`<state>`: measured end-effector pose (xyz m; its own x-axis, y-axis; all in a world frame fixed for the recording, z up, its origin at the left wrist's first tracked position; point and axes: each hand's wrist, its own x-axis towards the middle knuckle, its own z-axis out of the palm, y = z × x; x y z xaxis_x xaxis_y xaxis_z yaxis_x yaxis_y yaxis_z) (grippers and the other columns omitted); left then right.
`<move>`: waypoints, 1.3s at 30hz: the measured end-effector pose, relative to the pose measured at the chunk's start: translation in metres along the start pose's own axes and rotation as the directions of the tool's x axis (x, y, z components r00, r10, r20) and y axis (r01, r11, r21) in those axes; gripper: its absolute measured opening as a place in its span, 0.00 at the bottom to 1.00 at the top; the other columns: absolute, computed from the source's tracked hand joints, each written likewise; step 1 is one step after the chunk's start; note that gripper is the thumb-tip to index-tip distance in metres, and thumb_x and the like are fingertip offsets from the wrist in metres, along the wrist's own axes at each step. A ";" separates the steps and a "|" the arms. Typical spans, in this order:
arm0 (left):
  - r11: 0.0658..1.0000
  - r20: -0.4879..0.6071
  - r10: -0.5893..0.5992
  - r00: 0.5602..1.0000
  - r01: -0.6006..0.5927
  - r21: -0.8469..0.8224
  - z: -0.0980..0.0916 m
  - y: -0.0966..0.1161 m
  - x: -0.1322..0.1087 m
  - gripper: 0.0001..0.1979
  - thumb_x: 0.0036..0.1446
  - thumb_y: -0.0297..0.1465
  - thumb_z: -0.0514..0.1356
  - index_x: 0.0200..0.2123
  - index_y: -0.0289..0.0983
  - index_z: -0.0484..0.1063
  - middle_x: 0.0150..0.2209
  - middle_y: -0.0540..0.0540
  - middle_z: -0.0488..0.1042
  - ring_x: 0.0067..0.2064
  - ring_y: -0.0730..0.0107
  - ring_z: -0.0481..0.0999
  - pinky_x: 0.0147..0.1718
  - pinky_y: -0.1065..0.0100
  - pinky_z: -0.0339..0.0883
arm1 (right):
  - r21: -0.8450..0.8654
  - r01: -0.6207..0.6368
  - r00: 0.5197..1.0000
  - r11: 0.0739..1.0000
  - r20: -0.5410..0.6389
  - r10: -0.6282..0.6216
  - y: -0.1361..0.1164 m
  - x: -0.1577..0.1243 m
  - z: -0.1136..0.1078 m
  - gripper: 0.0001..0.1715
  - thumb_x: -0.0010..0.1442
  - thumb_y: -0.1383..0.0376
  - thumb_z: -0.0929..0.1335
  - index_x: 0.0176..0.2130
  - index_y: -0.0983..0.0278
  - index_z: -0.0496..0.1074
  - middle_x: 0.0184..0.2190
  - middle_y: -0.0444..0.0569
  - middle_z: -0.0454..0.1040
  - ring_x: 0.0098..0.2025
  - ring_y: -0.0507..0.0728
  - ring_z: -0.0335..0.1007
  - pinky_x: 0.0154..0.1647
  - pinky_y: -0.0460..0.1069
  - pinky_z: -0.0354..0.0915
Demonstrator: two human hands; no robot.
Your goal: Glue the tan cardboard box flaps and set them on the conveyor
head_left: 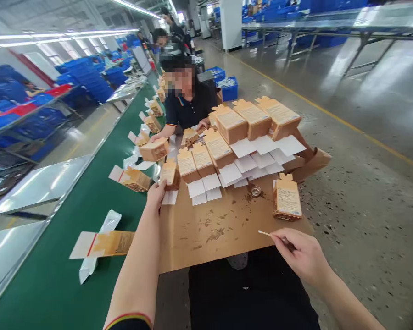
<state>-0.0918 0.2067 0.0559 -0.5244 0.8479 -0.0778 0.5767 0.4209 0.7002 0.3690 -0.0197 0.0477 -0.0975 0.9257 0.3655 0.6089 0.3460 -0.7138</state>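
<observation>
My left hand [156, 195] grips the near left corner of an orange-brown cardboard box [170, 175], whose white flap hangs toward me. My right hand [298, 251] pinches a thin cotton swab [264, 233], its white tip pointing left above the brown cardboard sheet [192, 236]. Just beyond the right hand, a single printed box [287, 199] stands on the sheet. To its left is a small clear dish [256, 191] ringed by dark wet spots. Similar boxes [220, 149] are stacked past my left hand, several with white flaps sticking out.
Left of the sheet runs a green conveyor belt [89, 192] carrying several open boxes [137, 178] and clear plastic bags. Across the stack sits a co-worker [189, 103] in a dark shirt, one hand at a box by the belt. Blue bins [230, 89] stand on the floor behind.
</observation>
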 end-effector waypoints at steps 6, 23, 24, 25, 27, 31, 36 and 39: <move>0.940 0.134 -0.179 0.975 0.210 -0.269 -0.039 -0.073 -0.119 0.33 0.48 0.57 0.77 0.48 0.42 0.81 0.51 0.37 0.90 0.56 0.38 0.89 0.54 0.48 0.84 | -0.244 -0.015 0.996 0.970 0.078 0.035 0.023 0.073 -0.014 0.20 0.79 0.63 0.67 0.32 0.58 0.75 0.23 0.43 0.76 0.24 0.54 0.69 0.30 0.49 0.63; 0.512 0.508 -0.012 0.861 0.442 -0.736 0.028 -0.076 -0.261 0.40 0.45 0.48 0.90 0.57 0.38 0.86 0.63 0.29 0.89 0.67 0.30 0.88 0.65 0.41 0.83 | -0.576 0.056 0.882 0.816 0.411 0.230 0.067 0.162 0.005 0.20 0.77 0.70 0.67 0.32 0.59 0.76 0.31 0.53 0.83 0.33 0.60 0.77 0.35 0.52 0.59; 0.515 0.501 -0.015 0.866 0.436 -0.738 0.030 -0.077 -0.260 0.40 0.46 0.48 0.90 0.58 0.38 0.85 0.64 0.29 0.88 0.68 0.30 0.87 0.67 0.41 0.82 | -0.564 0.046 0.898 0.825 0.386 0.214 0.068 0.160 0.002 0.20 0.77 0.69 0.67 0.32 0.59 0.76 0.30 0.52 0.83 0.33 0.60 0.77 0.34 0.52 0.59; 0.519 0.486 -0.018 0.874 0.424 -0.742 0.031 -0.078 -0.259 0.41 0.46 0.47 0.90 0.59 0.38 0.84 0.64 0.30 0.88 0.69 0.31 0.87 0.68 0.41 0.81 | -0.538 0.031 0.919 0.842 0.347 0.188 0.067 0.155 0.000 0.20 0.77 0.68 0.67 0.31 0.59 0.76 0.30 0.52 0.82 0.32 0.60 0.77 0.34 0.52 0.60; 0.535 0.434 -0.027 0.901 0.379 -0.755 0.035 -0.077 -0.255 0.43 0.47 0.47 0.90 0.62 0.40 0.82 0.67 0.31 0.87 0.72 0.34 0.85 0.70 0.43 0.80 | -0.430 0.013 0.962 0.903 0.252 0.106 0.061 0.135 0.000 0.21 0.79 0.66 0.67 0.32 0.58 0.77 0.28 0.49 0.80 0.30 0.59 0.75 0.32 0.52 0.61; 0.579 0.285 -0.041 0.958 0.256 -0.774 0.050 -0.070 -0.243 0.45 0.49 0.46 0.89 0.65 0.44 0.77 0.70 0.32 0.84 0.73 0.37 0.84 0.71 0.44 0.79 | -0.094 0.143 0.983 0.985 0.125 -0.131 0.030 0.063 0.035 0.23 0.83 0.65 0.65 0.34 0.58 0.79 0.26 0.45 0.79 0.26 0.55 0.72 0.31 0.50 0.66; 0.650 0.287 -0.060 0.956 0.255 -0.716 0.056 -0.068 -0.227 0.45 0.44 0.47 0.91 0.59 0.43 0.74 0.63 0.33 0.87 0.66 0.39 0.89 0.67 0.42 0.83 | 0.019 0.251 0.966 0.968 0.058 -0.252 -0.010 -0.006 0.121 0.19 0.79 0.71 0.68 0.35 0.57 0.76 0.26 0.42 0.77 0.27 0.54 0.72 0.35 0.49 0.66; 0.674 0.287 -0.036 0.957 0.235 -0.700 0.053 -0.068 -0.225 0.45 0.44 0.45 0.91 0.59 0.44 0.73 0.61 0.35 0.88 0.64 0.41 0.90 0.66 0.44 0.84 | -0.007 0.237 0.965 0.971 0.118 -0.235 -0.012 -0.014 0.150 0.20 0.78 0.73 0.68 0.33 0.57 0.72 0.25 0.40 0.72 0.27 0.54 0.67 0.34 0.49 0.61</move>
<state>0.0197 0.0039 -0.0118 -0.3432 0.8891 -0.3029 -0.1729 0.2572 0.9508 0.2452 -0.0141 -0.0382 -0.3301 0.8301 0.4493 0.5738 0.5544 -0.6027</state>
